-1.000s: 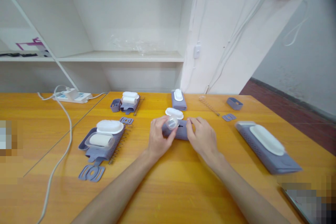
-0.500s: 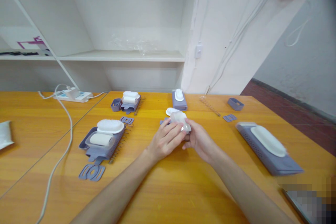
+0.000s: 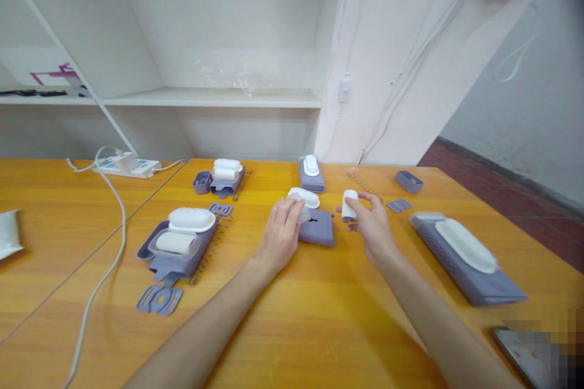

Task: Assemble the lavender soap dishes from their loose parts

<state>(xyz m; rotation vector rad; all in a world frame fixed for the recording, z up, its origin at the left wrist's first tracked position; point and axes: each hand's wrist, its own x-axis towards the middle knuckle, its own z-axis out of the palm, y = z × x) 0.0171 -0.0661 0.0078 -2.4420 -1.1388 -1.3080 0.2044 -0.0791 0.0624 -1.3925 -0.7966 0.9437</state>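
My right hand [image 3: 371,219] grips a short white cylinder [image 3: 349,205] between thumb and fingers, holding it upright above the table. To its left, my left hand [image 3: 283,228] is closed on a clear plastic cover [image 3: 298,211], partly hidden by the fingers. Just beside that cover lies a grey-purple case [image 3: 318,229] with a small dark mark on top. Behind the case rests a white oval bristled piece [image 3: 305,197]. A coiled spring [image 3: 362,182] lies beyond my right hand, close to a flat grey cut-out plate [image 3: 399,205].
On the left are a part set with a white roll [image 3: 176,242] and a smaller set [image 3: 225,175] behind it. A grey case with a white oval top [image 3: 468,246] lies at right, near a phone [image 3: 524,352]. A white cable [image 3: 121,219] runs from a power strip [image 3: 125,165].
My hands have moved apart. The white cylinder is now in my right hand, out to the right, while the clear cover stays in my left. The grey case between them has come into view.
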